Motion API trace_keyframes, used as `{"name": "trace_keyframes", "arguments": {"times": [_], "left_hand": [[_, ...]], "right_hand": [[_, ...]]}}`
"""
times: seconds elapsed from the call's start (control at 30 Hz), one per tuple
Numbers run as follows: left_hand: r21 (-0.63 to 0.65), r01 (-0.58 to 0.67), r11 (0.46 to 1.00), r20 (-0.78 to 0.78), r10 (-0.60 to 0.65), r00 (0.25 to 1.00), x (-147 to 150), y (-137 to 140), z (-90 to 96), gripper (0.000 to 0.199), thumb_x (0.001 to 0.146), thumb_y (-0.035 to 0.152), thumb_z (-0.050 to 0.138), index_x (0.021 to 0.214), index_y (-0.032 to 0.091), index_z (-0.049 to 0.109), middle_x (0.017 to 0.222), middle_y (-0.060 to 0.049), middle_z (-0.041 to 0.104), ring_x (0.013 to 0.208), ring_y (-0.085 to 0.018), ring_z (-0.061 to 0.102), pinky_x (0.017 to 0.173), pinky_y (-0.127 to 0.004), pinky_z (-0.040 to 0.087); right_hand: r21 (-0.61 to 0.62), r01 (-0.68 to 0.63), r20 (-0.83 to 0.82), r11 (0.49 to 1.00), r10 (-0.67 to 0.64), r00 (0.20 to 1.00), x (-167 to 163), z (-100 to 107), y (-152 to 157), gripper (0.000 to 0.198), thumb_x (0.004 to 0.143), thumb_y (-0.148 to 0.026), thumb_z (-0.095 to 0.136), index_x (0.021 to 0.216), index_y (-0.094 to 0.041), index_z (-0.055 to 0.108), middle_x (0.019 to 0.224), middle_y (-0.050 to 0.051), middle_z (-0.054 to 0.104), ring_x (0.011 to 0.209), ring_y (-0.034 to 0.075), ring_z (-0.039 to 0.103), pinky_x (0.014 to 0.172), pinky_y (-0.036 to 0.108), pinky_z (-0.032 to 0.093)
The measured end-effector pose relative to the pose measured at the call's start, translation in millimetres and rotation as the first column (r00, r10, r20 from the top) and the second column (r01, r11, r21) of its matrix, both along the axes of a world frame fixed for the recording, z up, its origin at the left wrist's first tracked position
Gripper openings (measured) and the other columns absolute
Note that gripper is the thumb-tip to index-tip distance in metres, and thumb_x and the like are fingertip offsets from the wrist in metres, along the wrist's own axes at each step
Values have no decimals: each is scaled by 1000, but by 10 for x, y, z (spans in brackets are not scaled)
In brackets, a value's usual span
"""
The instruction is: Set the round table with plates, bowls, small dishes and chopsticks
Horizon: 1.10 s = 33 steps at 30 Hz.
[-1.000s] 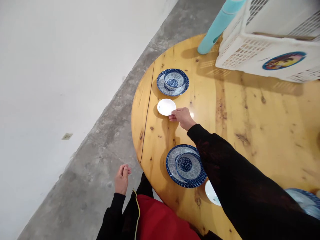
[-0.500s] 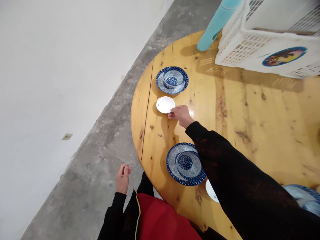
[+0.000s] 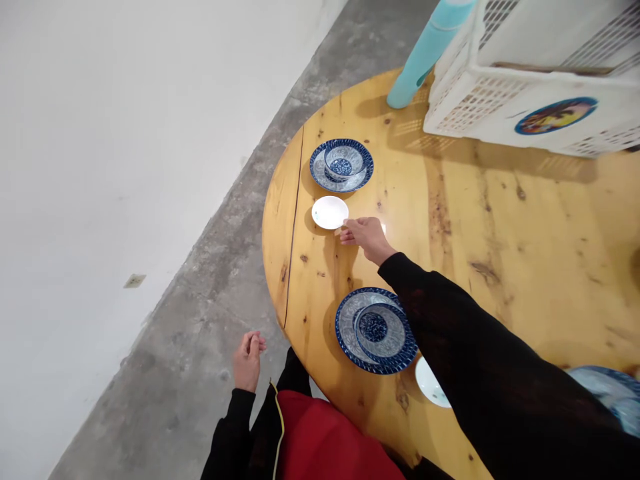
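A small white dish (image 3: 329, 213) rests on the wooden table (image 3: 465, 220). My right hand (image 3: 367, 237) is at its lower right rim, the fingers stretched toward it and apart from a grip. Whether a fingertip still touches the rim is hard to tell. Just beyond the dish stands a blue-patterned plate (image 3: 320, 175) with a matching bowl (image 3: 344, 162) on it. Off the table's edge, my left hand (image 3: 247, 360) hangs over the floor, fingers curled in and nothing visible in them.
Nearer me are another blue plate (image 3: 347, 327) with a bowl (image 3: 383, 331) and a second white dish (image 3: 431, 383), partly under my right sleeve. More blue tableware (image 3: 600, 387) lies at lower right. A white plastic crate (image 3: 480, 100) and a turquoise tube (image 3: 417, 63) stand at the back.
My right hand has drawn back slightly to the right from the white dish, which stays in place. My left hand looks nearly unchanged. The view has shifted a little.
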<state>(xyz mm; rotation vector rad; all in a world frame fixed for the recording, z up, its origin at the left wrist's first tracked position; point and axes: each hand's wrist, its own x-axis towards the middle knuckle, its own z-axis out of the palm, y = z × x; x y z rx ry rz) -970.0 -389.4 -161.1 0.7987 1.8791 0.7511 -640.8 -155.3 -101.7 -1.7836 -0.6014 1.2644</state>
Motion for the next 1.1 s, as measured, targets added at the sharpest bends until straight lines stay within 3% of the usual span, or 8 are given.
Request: {"name": "trace_keyframes", "arguments": {"times": [0.23,0.37,0.47,0.67,0.83,0.97,1.1], "left_hand": [[-7,55,998,45,-55,997,34,66,-120,50,76,66,63,89,18,68,76,-6,71,65,-19,68,69,-34,58],[-4,95,995,60,-95,994,92,148,-136,51,74,66,63,89,18,67,74,-6,71,64,-19,68,69,-34,58],[17,126,992,45,-127,991,121,177,-95,50,75,66,62,88,18,67,74,-6,71,64,-18,68,69,-33,58],[64,163,984,-37,-161,986,109,0,-4,48,77,65,60,87,18,67,74,-6,72,64,-19,69,69,-34,59],[108,206,973,-62,-200,978,215,-368,69,44,78,62,61,86,19,68,72,-6,73,62,-20,69,65,-34,58],[97,312,945,-64,-306,950,413,-747,165,42,78,61,60,84,20,67,72,-6,73,62,-20,69,65,-33,57],[65,401,914,-32,-399,916,636,-1162,197,39,77,58,58,83,20,65,72,-6,73,62,-20,69,66,-33,56]], "right_hand": [[81,25,5,996,-25,1000,353,316,-681,15,85,-23,75,79,-13,66,67,6,70,53,13,64,53,23,58],[124,88,-5,988,-88,996,599,554,-1260,28,77,-39,83,87,-16,70,72,5,70,58,14,65,58,27,59],[143,187,33,972,-194,980,737,777,-1659,30,75,-43,83,88,-19,71,75,4,70,60,15,64,60,29,59],[231,341,66,911,-364,929,916,1130,-2368,13,77,-39,78,83,-28,75,77,6,67,67,20,63,63,34,60],[209,466,16,860,-479,878,1008,977,-3187,28,64,-45,86,82,-25,77,78,7,69,65,19,64,58,30,60],[119,569,-7,814,-572,820,994,650,-4084,30,59,-45,88,80,-26,78,77,7,71,62,19,65,54,30,61],[-23,695,-79,718,-695,715,855,272,-5037,32,51,-43,88,75,-24,77,70,5,72,58,16,66,50,24,60]]}}
